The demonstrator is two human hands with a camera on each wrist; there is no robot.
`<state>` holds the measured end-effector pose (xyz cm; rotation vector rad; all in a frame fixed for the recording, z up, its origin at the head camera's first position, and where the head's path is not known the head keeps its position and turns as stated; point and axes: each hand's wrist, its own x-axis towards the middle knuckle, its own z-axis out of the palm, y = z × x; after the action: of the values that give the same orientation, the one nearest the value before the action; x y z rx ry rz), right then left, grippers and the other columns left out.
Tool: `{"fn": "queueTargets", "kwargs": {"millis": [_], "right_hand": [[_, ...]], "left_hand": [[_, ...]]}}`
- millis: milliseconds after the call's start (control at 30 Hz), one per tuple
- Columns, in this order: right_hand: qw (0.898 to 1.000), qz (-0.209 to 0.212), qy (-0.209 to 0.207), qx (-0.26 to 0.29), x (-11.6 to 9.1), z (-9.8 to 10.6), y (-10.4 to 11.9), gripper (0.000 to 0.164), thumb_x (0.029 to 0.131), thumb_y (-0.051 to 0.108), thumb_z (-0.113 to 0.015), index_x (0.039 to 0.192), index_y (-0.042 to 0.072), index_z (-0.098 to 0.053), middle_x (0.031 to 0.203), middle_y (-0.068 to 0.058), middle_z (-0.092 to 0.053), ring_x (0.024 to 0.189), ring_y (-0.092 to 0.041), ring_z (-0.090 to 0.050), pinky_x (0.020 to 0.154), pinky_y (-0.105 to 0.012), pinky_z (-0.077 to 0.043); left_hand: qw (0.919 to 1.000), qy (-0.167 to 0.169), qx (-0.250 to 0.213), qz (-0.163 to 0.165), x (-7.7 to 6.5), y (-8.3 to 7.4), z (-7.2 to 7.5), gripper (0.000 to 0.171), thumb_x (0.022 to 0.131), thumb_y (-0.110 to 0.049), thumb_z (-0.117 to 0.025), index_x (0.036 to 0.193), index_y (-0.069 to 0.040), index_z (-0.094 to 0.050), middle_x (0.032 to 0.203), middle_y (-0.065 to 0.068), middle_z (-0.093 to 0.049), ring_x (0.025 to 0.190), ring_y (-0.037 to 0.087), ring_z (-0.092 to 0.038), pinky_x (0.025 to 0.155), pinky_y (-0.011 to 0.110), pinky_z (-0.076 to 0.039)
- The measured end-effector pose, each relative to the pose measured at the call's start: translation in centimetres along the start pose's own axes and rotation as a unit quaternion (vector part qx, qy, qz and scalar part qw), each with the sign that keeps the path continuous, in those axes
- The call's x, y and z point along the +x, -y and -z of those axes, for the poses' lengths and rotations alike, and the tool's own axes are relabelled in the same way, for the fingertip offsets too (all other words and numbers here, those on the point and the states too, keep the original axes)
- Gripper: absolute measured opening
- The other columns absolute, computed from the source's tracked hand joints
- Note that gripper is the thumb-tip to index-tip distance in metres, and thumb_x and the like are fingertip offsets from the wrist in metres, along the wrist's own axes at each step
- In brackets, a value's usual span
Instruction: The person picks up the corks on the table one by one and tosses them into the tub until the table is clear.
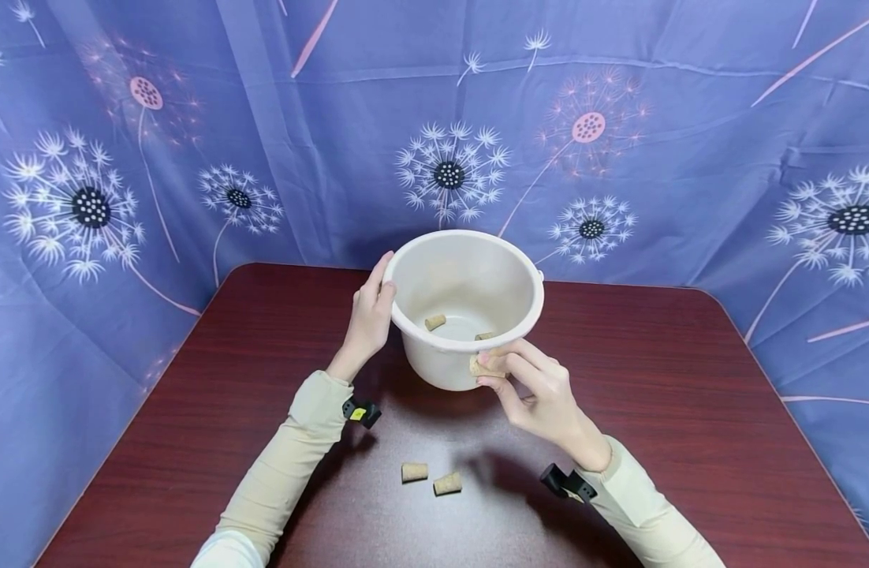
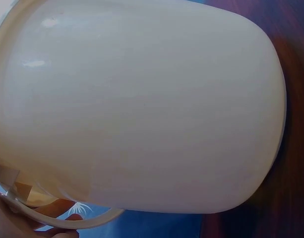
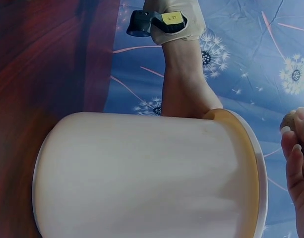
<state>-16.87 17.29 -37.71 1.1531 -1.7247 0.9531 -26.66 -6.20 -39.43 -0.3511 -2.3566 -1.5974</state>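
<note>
My left hand (image 1: 370, 312) grips the left rim of a white plastic bucket (image 1: 441, 367), with the fingers on the outside in the head view. Just outside the bucket's front rim, my right hand (image 1: 541, 390) pinches a cork (image 1: 479, 367) between thumb and fingers. This cork (image 3: 288, 120) also shows at the right edge of the right wrist view, partly hidden by the fingertips. Inside the bucket lie a cork (image 1: 435, 322) and another cork (image 1: 485, 336), the latter partly hidden by the rim. On the table nearer to me are a cork (image 1: 415, 472) and a second cork (image 1: 447, 483).
The dark red wooden table (image 1: 690, 394) extends on both sides of the bucket. Behind it hangs a blue curtain (image 1: 349, 158) with a dandelion print. Each wrist carries a small black camera, such as the left camera (image 1: 362, 412).
</note>
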Motion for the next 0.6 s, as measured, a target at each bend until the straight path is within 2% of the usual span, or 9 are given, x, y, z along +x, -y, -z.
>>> {"fn": "queueTargets", "kwargs": {"millis": [367, 600], "right_hand": [[1.000, -0.012, -0.021, -0.014, -0.01, -0.08, -0.05, 0.021, 0.092, 0.017, -0.065, 0.083, -0.001, -0.069, 0.084, -0.012, -0.067, 0.066, -0.013, -0.062, 0.060, -0.017, -0.049], [0.999, -0.012, -0.036, 0.006, 0.10, -0.13, -0.24, 0.021, 0.090, 0.016, -0.066, 0.085, -0.005, -0.069, 0.085, -0.015, -0.067, 0.071, -0.015, -0.062, 0.062, -0.016, -0.048]], "left_hand": [[1.0000, -0.003, 0.000, 0.002, 0.01, 0.01, -0.02, 0.054, 0.096, -0.020, -0.035, 0.150, -0.013, -0.037, 0.145, 0.015, -0.048, 0.120, 0.029, -0.056, 0.097, 0.047, -0.048], [1.0000, 0.001, -0.002, 0.006, -0.02, -0.16, 0.06, 0.054, 0.096, -0.020, -0.035, 0.150, -0.013, -0.037, 0.145, 0.015, -0.049, 0.120, 0.029, -0.056, 0.097, 0.047, -0.048]]}}
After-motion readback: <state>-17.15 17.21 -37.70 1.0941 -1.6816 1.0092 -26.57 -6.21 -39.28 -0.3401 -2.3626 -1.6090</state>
